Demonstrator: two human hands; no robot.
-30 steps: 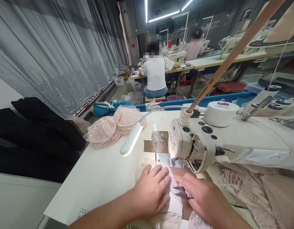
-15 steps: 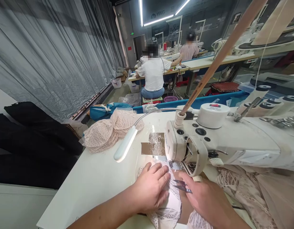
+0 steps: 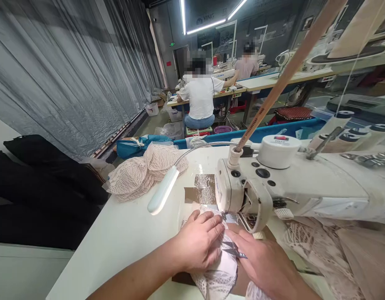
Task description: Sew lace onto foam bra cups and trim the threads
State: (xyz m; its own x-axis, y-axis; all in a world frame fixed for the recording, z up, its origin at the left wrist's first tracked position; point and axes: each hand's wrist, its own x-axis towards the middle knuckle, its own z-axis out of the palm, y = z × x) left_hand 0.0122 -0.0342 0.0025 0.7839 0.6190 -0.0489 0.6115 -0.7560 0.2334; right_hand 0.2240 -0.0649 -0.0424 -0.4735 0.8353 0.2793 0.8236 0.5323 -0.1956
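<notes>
My left hand (image 3: 199, 241) lies flat, fingers stretched, on a pale pink lace piece (image 3: 220, 277) with a plain white part, just in front of the sewing machine (image 3: 228, 189). My right hand (image 3: 263, 255) is closed around small thread snips (image 3: 237, 253). Their blades point left over the lace, close to my left fingers, and look slightly apart. My right index finger reaches toward the needle area, which the machine head partly hides. Brown covering (image 3: 245, 275) shows on the bed under the lace.
Stacked lace cups (image 3: 129, 177) sit at the table's back left. A gooseneck lamp (image 3: 163, 191) arches over the tabletop. Thread cones (image 3: 342, 121) stand behind the machine; beige lace fabric (image 3: 333, 250) is bunched at right. Two people work at machines farther back, one in a white shirt (image 3: 198, 96).
My right hand has shifted slightly left, bringing the snips nearer my left hand and farther over the lace. My left hand stays almost in place.
</notes>
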